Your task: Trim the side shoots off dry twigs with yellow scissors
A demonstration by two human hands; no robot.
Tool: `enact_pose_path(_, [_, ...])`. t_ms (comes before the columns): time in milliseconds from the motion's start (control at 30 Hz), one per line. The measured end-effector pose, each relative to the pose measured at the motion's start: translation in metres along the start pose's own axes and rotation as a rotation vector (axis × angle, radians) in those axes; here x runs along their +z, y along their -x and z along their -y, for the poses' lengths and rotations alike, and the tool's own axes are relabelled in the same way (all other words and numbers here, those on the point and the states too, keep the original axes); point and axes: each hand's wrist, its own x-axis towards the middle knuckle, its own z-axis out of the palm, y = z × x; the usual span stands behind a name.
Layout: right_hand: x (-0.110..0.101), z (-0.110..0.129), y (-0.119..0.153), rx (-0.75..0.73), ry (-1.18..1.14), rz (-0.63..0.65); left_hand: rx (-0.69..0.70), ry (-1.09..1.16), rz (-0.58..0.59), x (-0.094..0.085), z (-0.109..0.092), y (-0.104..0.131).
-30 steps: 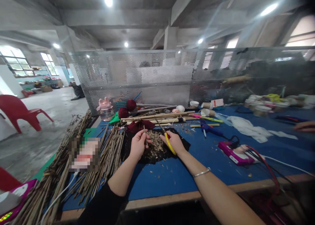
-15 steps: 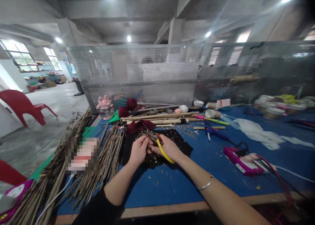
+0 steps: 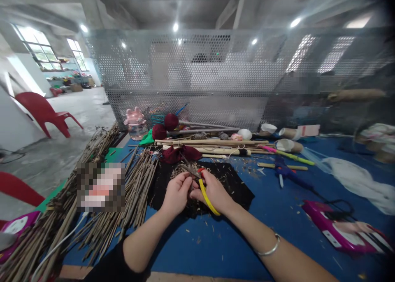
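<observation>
Scissors (image 3: pixel 203 189) diagonal; seemingly pointing forward-left

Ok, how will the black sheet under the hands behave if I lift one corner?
The black sheet looks thin and lies flat, so it would probably sag. The small pale bits on it look loose, so they would likely slide off.

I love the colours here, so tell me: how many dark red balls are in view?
2: the left ball sits beside the green cloth; the right ball is slightly farther back. Others may be hidden in the clutter.
</observation>
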Motion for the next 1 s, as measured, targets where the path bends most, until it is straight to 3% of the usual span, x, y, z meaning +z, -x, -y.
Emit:
enact_pose_path(267, [-0.004, 0.004, -0.001, -0.052, 0.036, -0.047, 0.036, -0.022, 0.004, 0.0, -0.002, 0.004])
enact_pose_path(667, [-0.012, 0.017, 0.013, 0.018, 0.1, -0.095, 0.092, -0.13, 0.003, 0.002, -0.005, 0.01])
enact_pose_path(833, [-0.01, 0.015, 0.016, 0.099, 0.074, -0.042, 0.062, -0.141, 0.044, 0.006, -0.007, 0.014])
enact_pose_path(1000, [-0.009, 0.015, 0.017, 0.139, 0.065, 0.011, 0.103, -0.209, -0.001, 0.007, -0.009, 0.015])
